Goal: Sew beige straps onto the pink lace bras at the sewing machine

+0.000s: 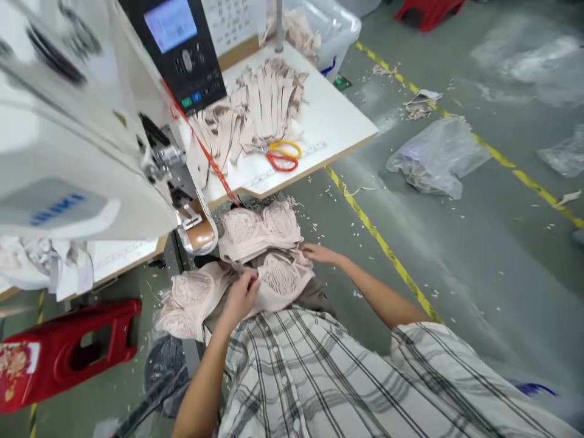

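Note:
Several pale pink bras lie on my lap; the upper bra (260, 228) rests near the table edge and a lower bra (278, 281) overlaps it. My left hand (241, 295) has its fingers pinched together at the middle of the lower bra. At that bra's right side, my right hand (319, 252) touches the fabric with its fingertips; what lies between them is too small to make out. Another bra (187, 301) sits to the left, beside my left wrist. The sewing machine arm (201, 234) ends just above the bras.
Scissors (283, 156) and many fabric strips (269, 100) lie on the white table (340, 125). The sewing machine (68, 152) fills the upper left, with a control panel (182, 55). A red stool (68, 353) stands at left. Plastic bags (438, 155) lie on the floor.

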Available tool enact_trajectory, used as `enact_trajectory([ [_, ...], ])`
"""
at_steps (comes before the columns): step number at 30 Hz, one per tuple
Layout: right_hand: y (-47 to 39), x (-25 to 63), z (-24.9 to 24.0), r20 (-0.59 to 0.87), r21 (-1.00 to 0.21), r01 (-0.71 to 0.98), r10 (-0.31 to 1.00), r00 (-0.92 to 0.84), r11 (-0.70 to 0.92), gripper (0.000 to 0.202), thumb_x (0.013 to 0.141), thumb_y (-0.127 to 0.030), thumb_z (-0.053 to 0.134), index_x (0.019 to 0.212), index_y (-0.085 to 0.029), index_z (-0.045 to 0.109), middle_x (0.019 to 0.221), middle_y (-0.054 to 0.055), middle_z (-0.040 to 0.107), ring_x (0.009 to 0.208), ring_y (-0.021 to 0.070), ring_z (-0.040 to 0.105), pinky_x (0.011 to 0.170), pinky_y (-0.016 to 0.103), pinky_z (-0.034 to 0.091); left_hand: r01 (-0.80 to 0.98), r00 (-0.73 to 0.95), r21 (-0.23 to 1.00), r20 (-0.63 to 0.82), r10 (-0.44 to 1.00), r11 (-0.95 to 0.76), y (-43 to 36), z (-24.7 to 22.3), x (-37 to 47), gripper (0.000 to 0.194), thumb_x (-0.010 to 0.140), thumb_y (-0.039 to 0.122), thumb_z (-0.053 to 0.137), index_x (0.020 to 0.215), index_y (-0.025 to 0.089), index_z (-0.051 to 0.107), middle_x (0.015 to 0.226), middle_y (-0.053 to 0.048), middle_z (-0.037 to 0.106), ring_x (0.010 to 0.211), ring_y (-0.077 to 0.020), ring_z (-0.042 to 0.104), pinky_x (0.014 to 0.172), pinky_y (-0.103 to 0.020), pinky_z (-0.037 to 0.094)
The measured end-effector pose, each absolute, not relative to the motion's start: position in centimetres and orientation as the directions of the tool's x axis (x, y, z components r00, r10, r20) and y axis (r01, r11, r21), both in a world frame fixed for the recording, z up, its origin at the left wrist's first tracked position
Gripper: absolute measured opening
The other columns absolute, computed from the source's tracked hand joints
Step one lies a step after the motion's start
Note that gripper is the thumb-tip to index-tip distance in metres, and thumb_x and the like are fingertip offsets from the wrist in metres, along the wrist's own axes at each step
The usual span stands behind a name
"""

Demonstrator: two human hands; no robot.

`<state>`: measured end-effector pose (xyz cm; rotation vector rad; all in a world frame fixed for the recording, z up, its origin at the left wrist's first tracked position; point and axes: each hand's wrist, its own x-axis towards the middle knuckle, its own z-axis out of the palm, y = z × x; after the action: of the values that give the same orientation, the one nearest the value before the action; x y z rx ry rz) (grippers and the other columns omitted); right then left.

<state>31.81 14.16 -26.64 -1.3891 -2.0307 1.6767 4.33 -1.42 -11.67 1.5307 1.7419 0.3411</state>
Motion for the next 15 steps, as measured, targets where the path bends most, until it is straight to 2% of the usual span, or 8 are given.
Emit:
enact_trajectory([
  [1,14.4,32.5,-25.2,-0.392,-0.849,0.527,0.695,-0.603,-0.022,0.035,0.086,-0.05,0.062,0.071,-0.018,0.064,0.083,0.005,0.068,0.08,0.0191,0.062,0.082,0.038,0.051,0.715,0.051,0.666,-0.354,0.934,0.213,-1.3,-10.2,4.1,0.02,0.098,0.037,0.041,0.094,0.022,0.056,0.078,-0.001,0.062,0.072,-0.0169,0.059,0.067,-0.026,0.045],
  [3,14.6,33.8,-22.0,-0.348,-0.871,0.488,0.636,-0.689,0.051,0.038,0.084,-0.051,0.06,0.063,-0.02,0.059,0.093,0.009,0.068,0.09,0.0231,0.061,0.087,0.039,0.048,0.712,0.086,0.681,-0.325,0.942,0.17,-1.2,-7.6,2.6,0.024,0.099,0.04,0.041,0.092,0.023,0.056,0.078,0.0,0.062,0.071,-0.0164,0.059,0.065,-0.026,0.045],
  [6,14.3,34.8,-16.4,-0.277,-0.893,0.429,0.579,-0.766,0.14,0.038,0.092,-0.052,0.049,0.07,-0.021,0.056,0.109,0.01,0.065,0.098,0.0235,0.059,0.088,0.037,0.044,0.748,0.024,0.637,-0.308,0.951,0.188,-0.6,-4.6,-1.5,0.023,0.097,0.041,0.043,0.097,0.024,0.059,0.086,-0.002,0.067,0.077,-0.0191,0.063,0.071,-0.029,0.049],
  [9,13.0,33.0,-11.0,-0.267,-0.872,0.435,0.526,-0.807,0.225,0.04,0.098,-0.052,0.036,0.076,-0.022,0.051,0.082,0.003,0.059,0.072,0.0178,0.053,0.07,0.031,0.039,0.82,-0.199,0.489,-0.244,0.949,0.298,0.6,-3.5,-4.1,0.025,0.093,0.041,0.047,0.101,0.023,0.062,0.095,-0.01,0.068,0.092,-0.0294,0.066,0.082,-0.042,0.051],
  [11,11.8,30.1,-8.3,-0.234,-0.87,0.423,0.545,-0.805,0.252,0.042,0.099,-0.052,0.033,0.073,-0.022,0.044,0.07,-0.001,0.051,0.063,0.0153,0.047,0.063,0.029,0.034,0.826,-0.267,0.469,-0.16,0.95,0.312,1.3,-3.7,-3.0,0.032,0.091,0.043,0.049,0.111,0.021,0.062,0.111,-0.017,0.066,0.112,-0.0363,0.061,0.092,-0.049,0.048],
  [13,10.7,27.0,-6.6,-0.152,-0.906,0.344,0.569,-0.809,0.247,0.042,0.099,-0.052,0.032,0.071,-0.021,0.041,0.067,-0.002,0.048,0.062,0.0138,0.045,0.06,0.028,0.032,0.75,-0.176,0.62,-0.148,0.973,0.23,1.8,-4.4,-0.1,0.049,0.088,0.048,0.055,0.13,0.023,0.054,0.129,-0.017,0.06,0.128,-0.0352,0.051,0.101,-0.048,0.044],
  [14,10.5,25.6,-6.0,-0.111,-0.924,0.294,0.563,-0.819,0.246,0.042,0.099,-0.051,0.033,0.072,-0.021,0.042,0.067,-0.002,0.049,0.062,0.0133,0.045,0.059,0.027,0.033,0.644,-0.04,0.745,-0.192,0.981,0.173,2.0,-4.9,1.7,0.059,0.084,0.051,0.062,0.135,0.024,0.051,0.131,-0.014,0.059,0.128,-0.0339,0.05,0.103,-0.046,0.044],
  [15,10.7,24.5,-5.6,-0.078,-0.936,0.249,0.544,-0.836,0.249,0.041,0.099,-0.05,0.035,0.073,-0.021,0.045,0.068,-0.002,0.051,0.063,0.013,0.046,0.059,0.026,0.033,0.524,0.078,0.835,-0.242,0.967,0.166,2.0,-5.4,3.3,0.06,0.079,0.054,0.067,0.129,0.023,0.056,0.123,-0.012,0.064,0.12,-0.0329,0.056,0.1,-0.043,0.046],
])
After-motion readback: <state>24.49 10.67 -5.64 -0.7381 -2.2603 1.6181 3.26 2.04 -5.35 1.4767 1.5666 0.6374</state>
